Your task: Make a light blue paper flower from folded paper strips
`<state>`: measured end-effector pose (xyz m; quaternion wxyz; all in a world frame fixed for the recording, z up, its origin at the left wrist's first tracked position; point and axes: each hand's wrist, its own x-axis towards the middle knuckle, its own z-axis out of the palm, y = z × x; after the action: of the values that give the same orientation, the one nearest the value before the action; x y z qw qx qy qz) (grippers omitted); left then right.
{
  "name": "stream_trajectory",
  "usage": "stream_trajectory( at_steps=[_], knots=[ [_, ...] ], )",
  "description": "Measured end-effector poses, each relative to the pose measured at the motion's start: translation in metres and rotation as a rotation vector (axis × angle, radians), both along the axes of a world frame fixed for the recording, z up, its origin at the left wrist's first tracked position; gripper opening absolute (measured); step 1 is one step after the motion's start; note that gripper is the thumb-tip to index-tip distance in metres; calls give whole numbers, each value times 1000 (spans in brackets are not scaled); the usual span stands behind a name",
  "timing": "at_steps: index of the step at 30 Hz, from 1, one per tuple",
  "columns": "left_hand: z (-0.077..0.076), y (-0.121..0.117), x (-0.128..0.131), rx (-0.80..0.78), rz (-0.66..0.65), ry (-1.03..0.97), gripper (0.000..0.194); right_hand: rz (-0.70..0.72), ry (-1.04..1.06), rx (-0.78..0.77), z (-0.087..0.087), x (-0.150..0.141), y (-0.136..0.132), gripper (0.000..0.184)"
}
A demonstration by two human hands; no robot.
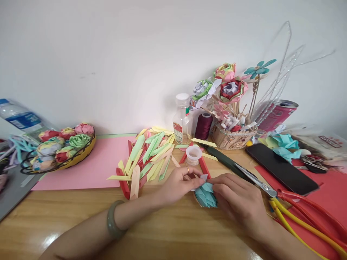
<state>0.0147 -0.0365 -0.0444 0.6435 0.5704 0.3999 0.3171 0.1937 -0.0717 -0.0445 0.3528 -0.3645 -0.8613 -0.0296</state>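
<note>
A teal folded-paper piece lies on the wooden table in front of me. My left hand, with a ring and a green bangle on its wrist, pinches the top edge of the piece. My right hand presses on its right side with curled fingers. Just left of my hands lies a pile of folded paper strips in green, yellow, peach and red.
A small white cap, a clear bottle and a thread spool stand behind. Scissors, a black phone, a basket of paper roses, a can, a bowl of paper flowers on pink paper.
</note>
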Motion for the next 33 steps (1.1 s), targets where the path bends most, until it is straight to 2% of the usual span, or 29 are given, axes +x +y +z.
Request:
stream_trajectory(
  at_steps=[3, 8, 10, 14, 16, 20, 23, 28, 33],
  knots=[
    [-3, 2, 2, 9, -6, -45, 30, 18, 29, -8, -4, 2, 3, 18],
    [-5, -3, 1, 151, 106, -97, 21, -181, 149, 6, -2, -1, 4, 8],
    [-4, -6, 0, 260, 156, -87, 14, -238, 236, -167, 3, -3, 2, 1],
    [-2, -10, -2, 538, 191, 2, 6, -172, 370, -756, 10, -6, 1, 22],
    [-1, -11, -2, 585, 170, 58, 4, -130, 432, -896, 10, -7, 3, 27],
    [-2, -9, 0, 415, 108, 78, 6, -101, 487, -924, 7, -10, 6, 30],
    [-5, -7, 3, 300, 127, 2, 6, -107, 467, -933, 6, -13, 6, 31],
    [-9, -6, 5, 238, 155, -122, 11, -144, 437, -958, 5, -15, 2, 33],
    [-7, -7, 5, 203, 203, -149, 16, -164, 409, -951, 0, -16, 0, 32]
  ],
)
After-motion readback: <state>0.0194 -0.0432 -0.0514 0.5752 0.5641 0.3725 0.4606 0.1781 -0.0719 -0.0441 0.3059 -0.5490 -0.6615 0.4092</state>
